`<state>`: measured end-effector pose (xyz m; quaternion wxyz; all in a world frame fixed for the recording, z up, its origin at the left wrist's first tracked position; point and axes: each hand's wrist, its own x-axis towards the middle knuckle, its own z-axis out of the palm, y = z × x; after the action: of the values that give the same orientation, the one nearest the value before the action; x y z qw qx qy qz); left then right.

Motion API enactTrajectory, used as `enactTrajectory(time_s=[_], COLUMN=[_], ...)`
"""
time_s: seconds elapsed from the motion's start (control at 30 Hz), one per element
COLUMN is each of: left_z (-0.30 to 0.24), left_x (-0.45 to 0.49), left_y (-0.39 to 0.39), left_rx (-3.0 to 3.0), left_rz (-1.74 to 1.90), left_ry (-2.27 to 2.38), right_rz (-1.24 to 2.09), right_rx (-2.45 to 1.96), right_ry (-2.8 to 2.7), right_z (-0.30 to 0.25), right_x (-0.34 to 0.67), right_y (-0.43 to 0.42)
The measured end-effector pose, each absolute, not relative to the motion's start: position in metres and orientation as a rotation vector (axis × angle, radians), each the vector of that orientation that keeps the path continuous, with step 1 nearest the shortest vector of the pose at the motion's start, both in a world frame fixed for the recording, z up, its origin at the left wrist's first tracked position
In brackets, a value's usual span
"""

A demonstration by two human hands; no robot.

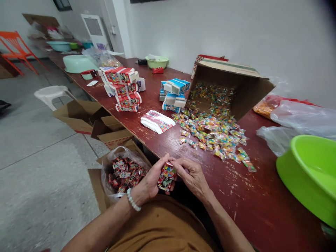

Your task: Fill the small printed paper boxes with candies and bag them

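Observation:
A small printed candy box (167, 177), dark with bright colours, lies in my left hand (151, 181), whose fingers wrap round it. The fingers of my right hand (193, 175) are pressed together at the top end of the same box, by its flap. Left of my hands, a plastic bag (106, 168) inside a carton is filled with similar small boxes (127, 173). Ahead on the table lies a stack of flat printed cartons (156, 121). To its right spreads a heap of clear-wrapped colourful candies (212, 131), spilling from a tipped cardboard box (246, 91).
The red table (252, 196) holds bundled red boxes (123, 89), bundled blue boxes (175, 92) and a green basin (301, 175) at right. Plastic bags (304, 117) lie behind it. Open cartons (78, 115) and a white stool (54, 92) stand on the floor at left.

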<state>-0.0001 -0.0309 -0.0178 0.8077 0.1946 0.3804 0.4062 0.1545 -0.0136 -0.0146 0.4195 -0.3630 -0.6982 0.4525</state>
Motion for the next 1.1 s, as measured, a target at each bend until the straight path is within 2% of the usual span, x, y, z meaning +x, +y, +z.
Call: enactTrajectory(time_s=[0.27, 0.4, 0.57, 0.73, 0.83, 0.9, 1.1], left_z=[-0.026, -0.03, -0.032, -0.041, -0.04, -0.034, -0.009], left_x=[0.005, 0.002, 0.0, -0.002, -0.036, -0.075, -0.172], left_y=[-0.033, -0.031, -0.029, -0.033, -0.039, -0.043, -0.021], left_rx=[0.575, 0.555, 0.47, 0.518, 0.751, 1.111, 1.305], left_rz=[0.94, 0.913, 0.924, 0.966, 1.053, 1.068, 1.027], left_ry=[1.0, 1.039, 0.915, 0.981, 1.242, 1.614, 2.011], right_rz=[1.606, 1.527, 1.277, 1.354, 1.457, 1.515, 1.61], right_rx=[-1.01, -1.059, -0.853, -0.882, -0.972, -1.087, -1.235], right_ry=[-1.267, -1.33, -1.663, -1.701, -1.592, -1.419, -1.113], right_z=[-0.031, -0.029, -0.031, -0.053, -0.061, -0.06, -0.058], right_x=[0.139, 0.14, 0.144, 0.144, 0.149, 0.156, 0.168], right_y=[-0.001, -0.001, -0.013, -0.019, -0.017, -0.015, -0.007])
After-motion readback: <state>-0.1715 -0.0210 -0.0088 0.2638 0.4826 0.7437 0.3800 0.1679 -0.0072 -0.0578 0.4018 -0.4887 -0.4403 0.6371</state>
